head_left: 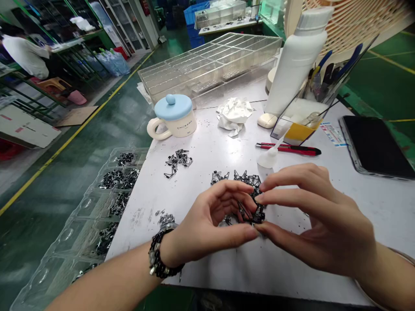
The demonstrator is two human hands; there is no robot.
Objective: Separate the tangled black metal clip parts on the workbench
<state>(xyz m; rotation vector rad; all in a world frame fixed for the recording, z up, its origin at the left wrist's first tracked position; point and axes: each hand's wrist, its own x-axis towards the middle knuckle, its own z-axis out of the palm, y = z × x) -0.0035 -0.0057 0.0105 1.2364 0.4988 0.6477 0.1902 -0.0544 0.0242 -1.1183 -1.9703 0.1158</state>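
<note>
Over the white table, my left hand [220, 216] and my right hand [311, 220] meet at the fingertips around a small black angular part [259, 212]. Both hands are closed in a pinch on it, and the fingers hide much of its shape. Just behind lies a pile of similar black and clear parts [240, 178], partly covered by my hands. Farther left sits another small heap of black parts [179, 161]. Close to my left wrist, which wears a dark beaded bracelet, is a little cluster of shiny small pieces [166, 219].
A compartment tray [106, 207] of black parts stands left of the table [201, 268]. Behind are a lidded mug [181, 123], crumpled tissue [234, 114], clear divided box [210, 65], white bottle [296, 65] and tool holder [298, 116]. A red cutter [292, 149], small dropper bottle [269, 158] and phone [379, 147] lie right.
</note>
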